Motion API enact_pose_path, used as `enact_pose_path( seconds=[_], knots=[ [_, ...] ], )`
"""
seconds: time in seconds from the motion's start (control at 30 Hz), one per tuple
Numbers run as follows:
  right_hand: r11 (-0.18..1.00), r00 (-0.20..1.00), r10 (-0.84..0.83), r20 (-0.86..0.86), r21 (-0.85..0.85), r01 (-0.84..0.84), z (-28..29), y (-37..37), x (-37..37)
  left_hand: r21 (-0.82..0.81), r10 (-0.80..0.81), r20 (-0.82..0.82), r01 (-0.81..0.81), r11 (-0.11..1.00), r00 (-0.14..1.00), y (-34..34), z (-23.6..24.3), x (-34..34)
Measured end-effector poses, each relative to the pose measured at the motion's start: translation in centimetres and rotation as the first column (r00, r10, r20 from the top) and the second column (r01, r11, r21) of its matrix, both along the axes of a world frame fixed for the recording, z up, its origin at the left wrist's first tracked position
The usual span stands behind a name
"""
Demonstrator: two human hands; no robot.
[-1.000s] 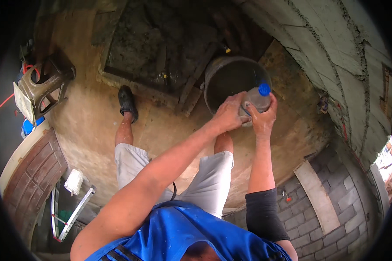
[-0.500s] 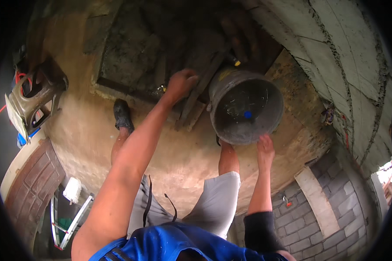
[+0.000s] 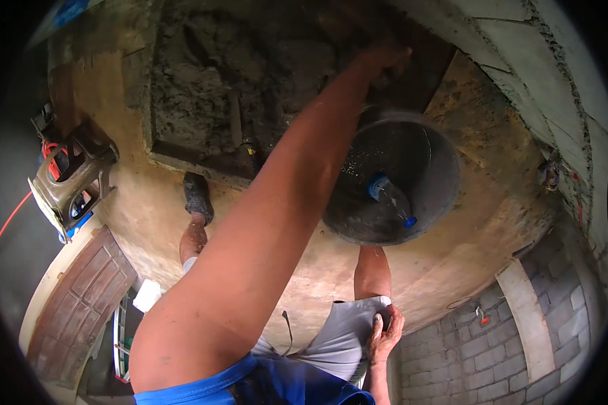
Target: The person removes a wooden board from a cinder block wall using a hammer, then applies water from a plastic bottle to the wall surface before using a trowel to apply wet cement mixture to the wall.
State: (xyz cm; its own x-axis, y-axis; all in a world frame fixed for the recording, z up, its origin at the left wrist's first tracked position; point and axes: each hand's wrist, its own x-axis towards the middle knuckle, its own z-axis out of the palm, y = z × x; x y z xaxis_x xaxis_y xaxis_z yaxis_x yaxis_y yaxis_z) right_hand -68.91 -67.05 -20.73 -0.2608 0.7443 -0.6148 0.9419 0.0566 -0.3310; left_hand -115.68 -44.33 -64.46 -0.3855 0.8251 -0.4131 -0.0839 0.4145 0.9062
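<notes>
The left hand (image 3: 385,55) is stretched far forward past the grey bucket (image 3: 439,169), over the edge of the mortar tray (image 3: 203,101); whether its fingers are closed on anything cannot be told. The plastic bottle (image 3: 390,200) lies inside the bucket, below and nearer than that hand, its long axis slanting with the blue cap toward the lower right. The right hand (image 3: 384,332) rests flat and empty on the grey shorts (image 3: 338,337), well apart.

The person wore a bright blue sleeveless top (image 3: 263,385), seen at the bottom centre of the frame, its armhole edged in a lighter blue band. Both arms were bare from shoulder to fingers. Light grey shorts (image 3: 341,337) covered the thighs at lower centre, and a thin dark cord (image 3: 288,332) hung against them. Below the shorts the legs were bare. A dark, mud-caked boot (image 3: 197,196) covered the foot left of centre.
</notes>
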Motion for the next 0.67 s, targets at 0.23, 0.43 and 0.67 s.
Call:
enact_pose_path(
  seconds=[0.23,0.43,0.67],
  knots=[
    [0.999,0.997,0.036,0.072,0.023,-0.038,0.2,1.7,0.7,-0.228,0.726,0.435,-0.715,0.660,0.532,-1.2,6.9,-1.6],
    [0.995,0.983,0.079,-0.165,0.066,-0.069,0.1,1.3,-4.8,0.108,0.635,0.611,-0.845,0.524,0.472,-20.0,22.9,-13.9],
    [0.835,0.891,0.037,-0.452,-0.477,-0.276,-11.2,-4.2,-27.8,-0.084,0.635,0.685,-0.827,0.556,0.357,-58.8,30.2,-5.5]
  ],
)
